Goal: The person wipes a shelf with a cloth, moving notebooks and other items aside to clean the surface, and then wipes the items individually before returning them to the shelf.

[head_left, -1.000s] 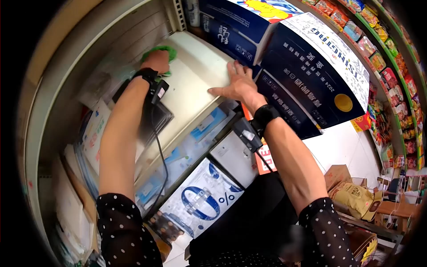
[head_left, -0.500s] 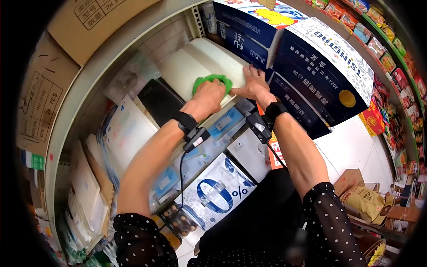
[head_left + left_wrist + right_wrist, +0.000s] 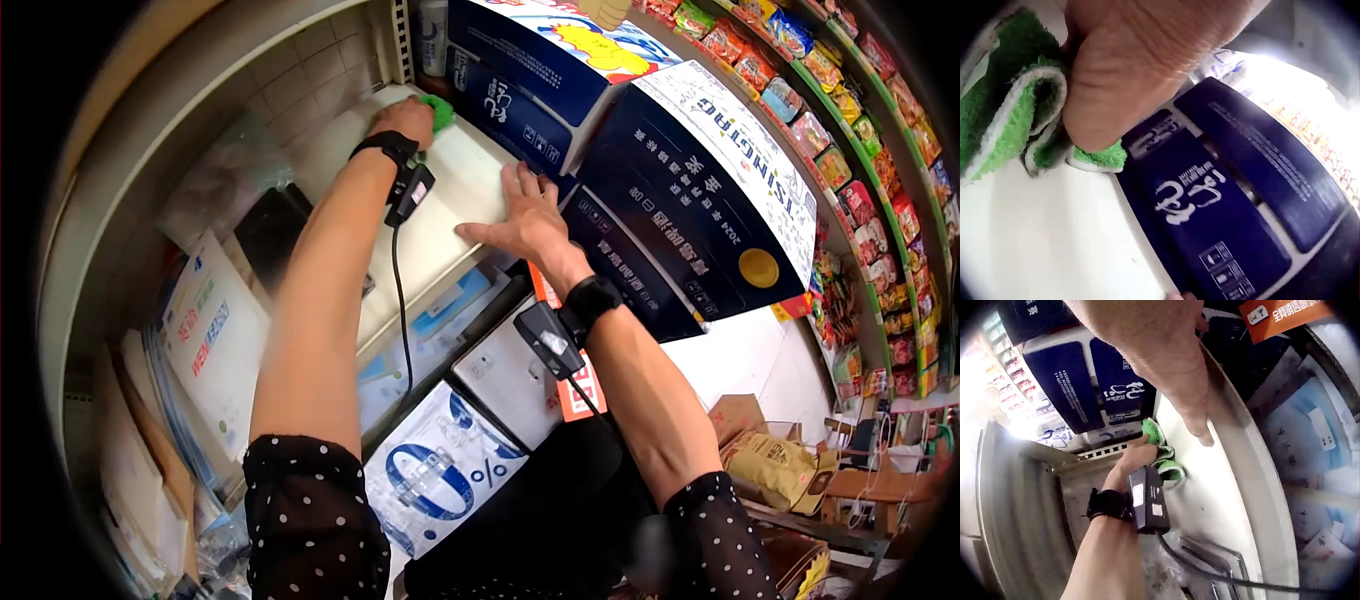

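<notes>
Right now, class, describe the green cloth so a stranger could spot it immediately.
Find the dark blue boxes, then the pale shelf beside them. At its far end, near the slotted metal upright, the left grip holds the green cloth. Fuzzy bright green with pale edges, it stands apart from the plain shelf and boxes.

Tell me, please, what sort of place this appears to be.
Probably a small grocery or convenience shop: tiered racks of colourful packets line one side, and stacked dark-blue Tsingtao cartons stand beside the white shelf.
</notes>
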`<move>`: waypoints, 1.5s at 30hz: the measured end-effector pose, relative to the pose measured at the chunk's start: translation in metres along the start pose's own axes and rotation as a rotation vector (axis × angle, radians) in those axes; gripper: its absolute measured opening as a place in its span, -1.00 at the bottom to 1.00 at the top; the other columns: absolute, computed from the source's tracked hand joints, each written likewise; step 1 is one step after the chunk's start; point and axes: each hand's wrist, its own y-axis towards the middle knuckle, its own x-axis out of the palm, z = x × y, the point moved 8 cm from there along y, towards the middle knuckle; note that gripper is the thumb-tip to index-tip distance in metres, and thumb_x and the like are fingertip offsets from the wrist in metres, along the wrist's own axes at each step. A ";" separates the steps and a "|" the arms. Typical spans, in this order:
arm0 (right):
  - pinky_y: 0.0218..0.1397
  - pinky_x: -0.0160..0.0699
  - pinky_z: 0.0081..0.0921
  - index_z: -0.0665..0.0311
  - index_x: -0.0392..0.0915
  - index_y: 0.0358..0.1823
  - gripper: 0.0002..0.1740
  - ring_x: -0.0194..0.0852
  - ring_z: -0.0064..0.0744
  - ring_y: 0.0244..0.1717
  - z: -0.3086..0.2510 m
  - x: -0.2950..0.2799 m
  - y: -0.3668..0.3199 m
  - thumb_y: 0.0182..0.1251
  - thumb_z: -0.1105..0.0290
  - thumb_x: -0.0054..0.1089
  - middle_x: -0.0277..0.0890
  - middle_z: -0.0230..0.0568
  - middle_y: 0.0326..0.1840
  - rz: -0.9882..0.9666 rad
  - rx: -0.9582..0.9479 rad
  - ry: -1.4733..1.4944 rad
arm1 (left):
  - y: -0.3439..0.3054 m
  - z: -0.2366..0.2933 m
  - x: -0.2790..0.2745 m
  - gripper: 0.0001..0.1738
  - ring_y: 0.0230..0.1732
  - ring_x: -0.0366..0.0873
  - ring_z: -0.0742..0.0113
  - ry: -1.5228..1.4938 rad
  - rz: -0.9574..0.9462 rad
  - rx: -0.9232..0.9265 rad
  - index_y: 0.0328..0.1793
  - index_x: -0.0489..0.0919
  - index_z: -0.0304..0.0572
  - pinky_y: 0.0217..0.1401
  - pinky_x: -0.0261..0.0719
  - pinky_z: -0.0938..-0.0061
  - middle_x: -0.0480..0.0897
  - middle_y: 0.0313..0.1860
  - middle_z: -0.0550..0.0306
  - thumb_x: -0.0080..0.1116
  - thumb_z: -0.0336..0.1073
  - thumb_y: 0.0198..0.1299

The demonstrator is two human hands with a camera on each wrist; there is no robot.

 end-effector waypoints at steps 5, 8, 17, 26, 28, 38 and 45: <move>0.57 0.09 -0.13 0.32 0.01 0.56 0.31 -0.24 0.20 0.60 0.001 0.002 0.000 -0.14 -0.28 0.42 -0.12 0.03 0.64 0.037 -0.004 0.018 | 0.049 -0.047 0.010 -0.36 0.47 0.29 -0.10 -0.086 -0.010 -0.154 0.50 0.33 0.05 0.48 0.37 0.12 0.25 0.52 -0.14 -0.02 -0.38 0.23; 0.59 -0.01 -0.14 0.38 0.05 0.53 0.31 -0.28 0.30 0.58 0.000 0.002 0.000 -0.13 -0.35 0.33 -0.14 0.16 0.63 0.028 -0.035 0.051 | 0.057 -0.070 0.018 -0.49 0.41 0.37 -0.11 -0.039 0.131 -0.240 0.33 0.53 -0.10 0.44 0.40 0.19 0.32 0.48 -0.09 0.06 -0.15 0.27; 0.61 -0.06 -0.17 0.36 0.02 0.55 0.32 -0.33 0.28 0.60 -0.001 0.000 0.000 -0.13 -0.35 0.33 -0.19 0.13 0.65 -0.027 0.011 0.049 | 0.017 -0.109 0.017 -0.52 0.17 0.61 0.06 -0.088 0.096 -0.402 0.08 0.70 -0.13 0.20 0.59 0.26 0.65 0.15 -0.07 0.24 0.00 0.13; 0.60 0.02 -0.11 0.29 0.00 0.57 0.32 -0.36 0.15 0.64 -0.002 0.002 0.000 -0.14 -0.31 0.39 -0.20 -0.03 0.67 -0.050 0.032 0.009 | -0.038 -0.115 0.009 -0.48 0.10 0.64 -0.01 -0.052 0.008 -0.313 0.05 0.69 -0.17 0.14 0.60 0.24 0.67 0.09 -0.10 0.19 -0.04 -0.01; 0.59 0.03 -0.12 0.29 0.02 0.57 0.33 -0.34 0.16 0.63 -0.001 0.001 0.001 -0.16 -0.30 0.42 -0.19 -0.02 0.66 -0.040 0.038 0.012 | -0.045 -0.117 0.006 -0.47 0.09 0.64 -0.04 -0.071 0.018 -0.259 0.03 0.69 -0.20 0.12 0.61 0.25 0.68 0.08 -0.11 0.16 -0.05 -0.03; 0.56 0.08 -0.09 0.31 0.12 0.52 0.26 -0.22 0.20 0.58 -0.001 0.000 -0.002 -0.16 -0.27 0.45 -0.12 0.04 0.63 0.026 -0.009 0.066 | -0.085 -0.070 0.007 -0.46 0.01 0.64 -0.15 -0.031 0.057 0.001 0.02 0.56 -0.44 0.13 0.60 0.20 0.66 -0.07 -0.35 0.17 -0.22 -0.10; 0.59 -0.07 -0.02 0.37 0.09 0.53 0.30 -0.33 0.43 0.57 -0.001 0.002 0.001 -0.12 -0.36 0.34 -0.16 0.27 0.62 0.005 -0.046 0.084 | -0.129 -0.015 0.010 -0.50 -0.12 0.66 -0.19 -0.047 0.076 0.255 -0.04 0.55 -0.49 0.05 0.62 0.22 0.67 -0.19 -0.35 0.23 -0.34 -0.18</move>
